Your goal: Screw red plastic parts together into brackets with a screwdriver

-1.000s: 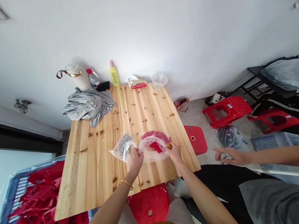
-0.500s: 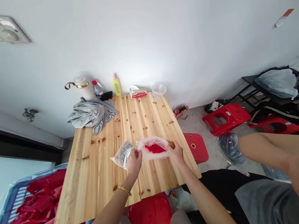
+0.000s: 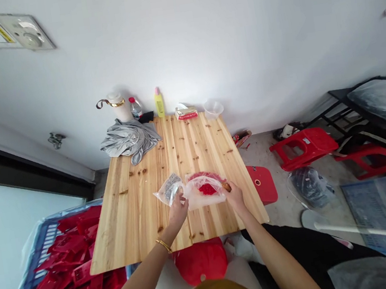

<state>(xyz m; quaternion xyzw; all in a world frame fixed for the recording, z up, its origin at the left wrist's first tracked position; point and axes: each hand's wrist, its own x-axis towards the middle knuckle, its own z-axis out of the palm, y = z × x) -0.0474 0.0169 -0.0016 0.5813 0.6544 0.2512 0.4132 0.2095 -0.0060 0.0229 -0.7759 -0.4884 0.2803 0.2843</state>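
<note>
On the wooden table (image 3: pixel 147 227), a clear plastic bag (image 3: pixel 170 186) of small silvery metal pieces lies beside a translucent plastic bag (image 3: pixel 206 201) with small red pieces (image 3: pixel 207 189) inside. My left hand (image 3: pixel 178 211) is at the border of the two bags, its fingers closed on plastic of the clear bag. My right hand (image 3: pixel 235 197) is at the right end of the translucent bag. Between its fingers sticks out a small amber-brown object (image 3: pixel 226 186), perhaps a tool handle; my fingers hide the rest.
Grey cloth (image 3: pixel 129 139), a white flask (image 3: pixel 120 109), a yellow bottle (image 3: pixel 159 104), a tissue pack (image 3: pixel 186 112) and a clear bowl (image 3: pixel 213 109) stand along the wall. A blue crate (image 3: pixel 46 239) of red plastic parts is at left; red stools (image 3: pixel 306 147) at right.
The view has shifted, so the table sits further right. The translucent bag's upper film now folds over part of the red pieces. A co-worker's arm and hand at right have left view.
</note>
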